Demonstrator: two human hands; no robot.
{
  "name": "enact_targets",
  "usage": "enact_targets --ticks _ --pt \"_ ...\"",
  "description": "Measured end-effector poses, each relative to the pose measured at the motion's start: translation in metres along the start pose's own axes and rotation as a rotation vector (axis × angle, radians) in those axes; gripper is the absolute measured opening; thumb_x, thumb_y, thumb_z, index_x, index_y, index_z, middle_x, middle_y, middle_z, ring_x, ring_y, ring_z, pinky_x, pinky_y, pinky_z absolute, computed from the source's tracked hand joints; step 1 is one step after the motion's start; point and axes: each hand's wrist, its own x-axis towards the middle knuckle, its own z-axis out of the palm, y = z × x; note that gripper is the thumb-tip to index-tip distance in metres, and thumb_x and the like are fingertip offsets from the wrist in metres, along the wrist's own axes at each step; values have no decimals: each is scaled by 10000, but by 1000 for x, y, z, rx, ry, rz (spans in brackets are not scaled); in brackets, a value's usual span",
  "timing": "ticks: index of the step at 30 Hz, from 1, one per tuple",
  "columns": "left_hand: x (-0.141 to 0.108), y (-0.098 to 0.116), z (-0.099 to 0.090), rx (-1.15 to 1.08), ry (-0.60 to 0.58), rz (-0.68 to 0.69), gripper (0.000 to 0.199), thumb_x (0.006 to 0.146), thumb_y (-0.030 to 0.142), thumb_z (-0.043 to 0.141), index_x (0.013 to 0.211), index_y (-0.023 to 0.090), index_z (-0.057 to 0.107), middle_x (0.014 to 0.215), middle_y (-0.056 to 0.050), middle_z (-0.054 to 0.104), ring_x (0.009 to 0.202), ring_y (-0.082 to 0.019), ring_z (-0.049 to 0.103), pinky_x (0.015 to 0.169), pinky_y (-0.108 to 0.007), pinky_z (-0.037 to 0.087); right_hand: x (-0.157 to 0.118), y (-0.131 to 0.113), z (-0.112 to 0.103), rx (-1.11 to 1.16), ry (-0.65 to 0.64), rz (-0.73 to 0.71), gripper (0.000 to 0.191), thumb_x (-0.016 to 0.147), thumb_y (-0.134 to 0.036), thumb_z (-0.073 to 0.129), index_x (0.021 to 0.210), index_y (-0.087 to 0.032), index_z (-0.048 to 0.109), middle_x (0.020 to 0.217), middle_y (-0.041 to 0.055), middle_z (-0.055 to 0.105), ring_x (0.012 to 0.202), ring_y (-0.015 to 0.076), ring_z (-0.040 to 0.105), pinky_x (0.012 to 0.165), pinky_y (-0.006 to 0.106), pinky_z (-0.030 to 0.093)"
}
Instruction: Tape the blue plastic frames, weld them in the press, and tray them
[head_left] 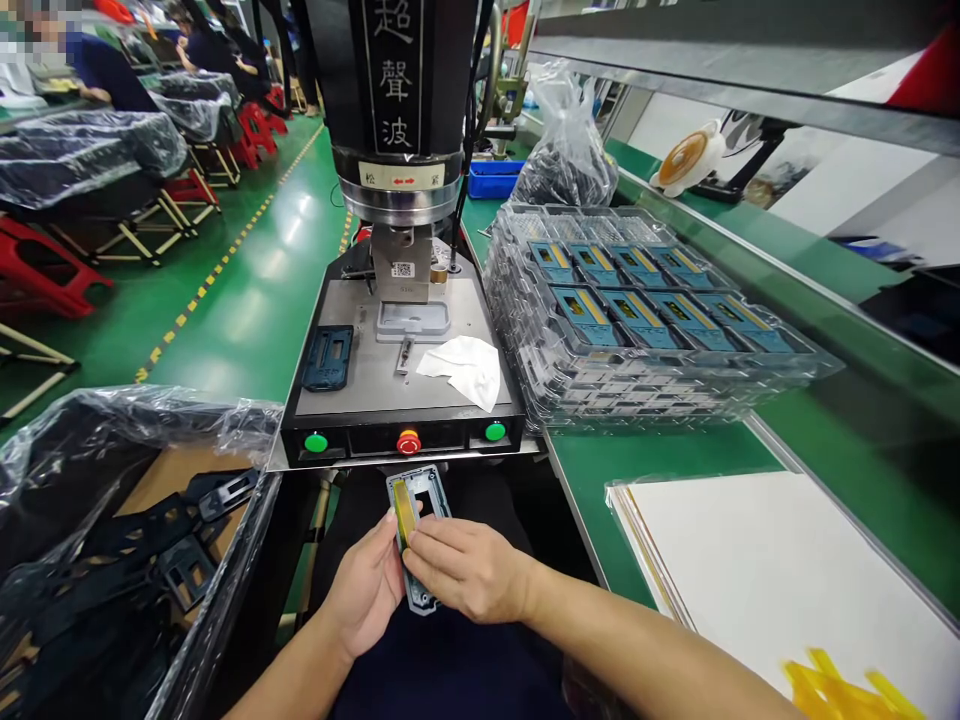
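Note:
A grey-blue plastic housing (439,485) with a rectangular opening is held over the lap, below the machine's front edge. My left hand (369,590) grips its left side, thumb near a yellow strip (403,503) that lies lengthwise along the housing. Closed fingers of my right hand (471,568) press on the strip's lower part and cover the middle of the housing. On the machine plate (360,390), a dark blue housing (328,358) lies at the left, a light grey part (412,320) sits under the metal horn (403,262), and a white cloth (465,370) rests at the right.
Stacked clear trays (600,390) of housings stand right of the machine. A plastic-lined bin (259,520) with dark parts is at lower left. White sheets (765,560) and yellow strips (832,690) lie at lower right. Green buttons and a red one line the machine's front.

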Motion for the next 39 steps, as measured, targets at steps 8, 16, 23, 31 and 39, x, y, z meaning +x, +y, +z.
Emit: enact_targets --ticks 8,16,23,31,39 --pt "0 3 0 3 -1 32 260 906 213 500 1080 134 676 1143 -96 679 1208 -209 541 1077 -361 403 4 -2 0 89 -187 158 212 934 -159 445 1026 -115 631 957 101 669 1033 200 584 940 340 500" --pt "0 5 -2 -43 -78 99 373 915 229 492 1278 173 552 1242 -87 632 1243 -224 510 1101 -409 361 6 -9 -9 167 -97 447 402 863 -313 563 1209 -114 523 1183 147 598 1152 255 523 999 413 446" --pt "-1 9 -6 -40 -95 159 496 901 239 522 1387 255 425 1377 -90 534 1293 -238 458 1108 -444 327 17 -8 -7 161 -350 851 753 687 -379 690 1340 -131 409 1293 204 490 1128 330 527 911 466 497" --pt "6 35 -42 552 161 422 428 810 423 625 1179 219 549 1330 -114 544 1229 -272 509 1012 -425 410 50 77 -14 104 -352 740 714 671 -260 635 1328 -99 406 1254 181 518 1139 284 521 962 403 462" --pt "27 84 -164 1663 869 700 606 835 471 402 1275 56 450 1287 -212 502 1276 -345 412 1082 -465 308 92 227 -26 -105 -507 890 635 641 -251 687 1237 -98 528 1193 150 603 1078 280 574 952 345 438"
